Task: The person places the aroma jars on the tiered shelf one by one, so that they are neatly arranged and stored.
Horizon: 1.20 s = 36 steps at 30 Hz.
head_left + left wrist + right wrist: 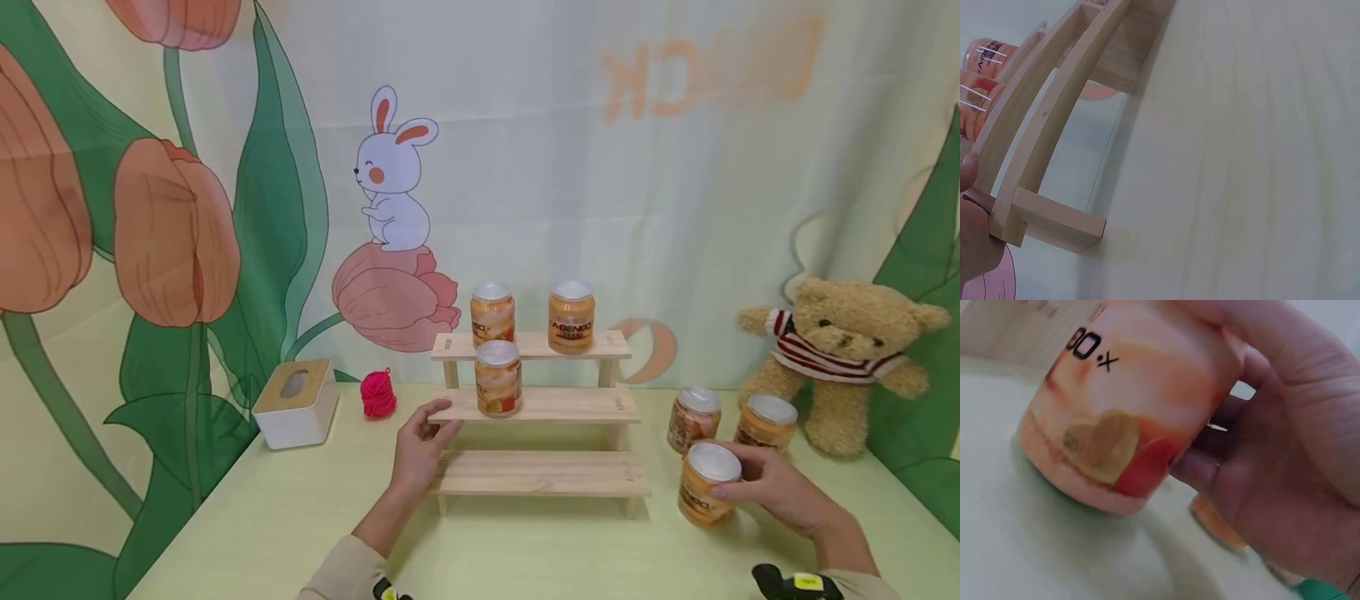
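Your right hand (783, 490) grasps an orange jar (702, 498) at the lower right of the head view, just in front of two standing jars (688, 425). Your left hand (420, 450) grips the wooden rack (573, 403) at its middle shelf's left end, lower centre.

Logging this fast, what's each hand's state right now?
Left hand: closed, holding the wooden rack at its left end.
Right hand: closed, holding an orange jar.

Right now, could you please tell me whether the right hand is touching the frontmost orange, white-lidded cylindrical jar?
Touching: the head view shows the right hand gripping the jar by its side.
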{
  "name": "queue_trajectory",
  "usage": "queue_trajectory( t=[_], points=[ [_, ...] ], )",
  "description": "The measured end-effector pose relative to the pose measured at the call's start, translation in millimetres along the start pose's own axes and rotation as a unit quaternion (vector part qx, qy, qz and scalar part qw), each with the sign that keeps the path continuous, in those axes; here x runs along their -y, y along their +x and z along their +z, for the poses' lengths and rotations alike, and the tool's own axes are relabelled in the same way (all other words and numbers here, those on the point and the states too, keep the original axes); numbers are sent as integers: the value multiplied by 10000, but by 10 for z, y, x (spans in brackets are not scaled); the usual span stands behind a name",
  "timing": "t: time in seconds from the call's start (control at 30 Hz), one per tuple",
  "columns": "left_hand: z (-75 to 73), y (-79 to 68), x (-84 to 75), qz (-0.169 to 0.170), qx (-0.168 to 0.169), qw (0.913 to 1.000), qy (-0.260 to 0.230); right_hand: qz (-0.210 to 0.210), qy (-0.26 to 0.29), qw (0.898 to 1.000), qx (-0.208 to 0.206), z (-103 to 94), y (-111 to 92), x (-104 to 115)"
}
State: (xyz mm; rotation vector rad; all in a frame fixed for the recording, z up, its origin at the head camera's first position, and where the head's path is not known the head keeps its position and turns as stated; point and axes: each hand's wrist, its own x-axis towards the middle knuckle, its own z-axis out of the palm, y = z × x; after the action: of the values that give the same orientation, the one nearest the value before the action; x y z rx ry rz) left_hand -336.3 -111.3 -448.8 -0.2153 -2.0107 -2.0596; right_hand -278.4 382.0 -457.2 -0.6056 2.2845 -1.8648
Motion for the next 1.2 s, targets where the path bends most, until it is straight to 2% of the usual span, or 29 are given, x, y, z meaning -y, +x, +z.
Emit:
queue_trajectory(
  t=[0.13, 0.3, 0.43, 0.6, 0.77, 0.97, 1.07, 1.2],
  points=[
    [9, 7, 0, -81, 10, 10000, -19, 56, -359, 9990, -260, -14, -9, 161],
    [13, 30, -10, -139, 18, 9999, -18, -296, -702, 9944, -726, 24, 2, 431],
    [2, 16, -22, -106, -13, 9999, -49, -340, -978, 9902, -934, 129, 35, 641],
    [-20, -6, -7, -57, -74, 10000, -6, -357, -1052, 9892, -957, 294, 112, 808],
    [-16, -11, -31, -141, -46, 9999, 54, -512, -887, 9904, -928, 492, 234, 893],
    [12, -107, -257, -117, 12, 9998, 154, -818, -533, 9931, -649, 765, 378, 992],
    [23, -139, -312, -20, 21, 9999, 135, -769, -496, 9938, -629, 893, 445, 1064],
    [26, -147, -320, 13, 47, 10000, 77, -449, -501, 9952, -716, 1045, 516, 1147]
  ],
)
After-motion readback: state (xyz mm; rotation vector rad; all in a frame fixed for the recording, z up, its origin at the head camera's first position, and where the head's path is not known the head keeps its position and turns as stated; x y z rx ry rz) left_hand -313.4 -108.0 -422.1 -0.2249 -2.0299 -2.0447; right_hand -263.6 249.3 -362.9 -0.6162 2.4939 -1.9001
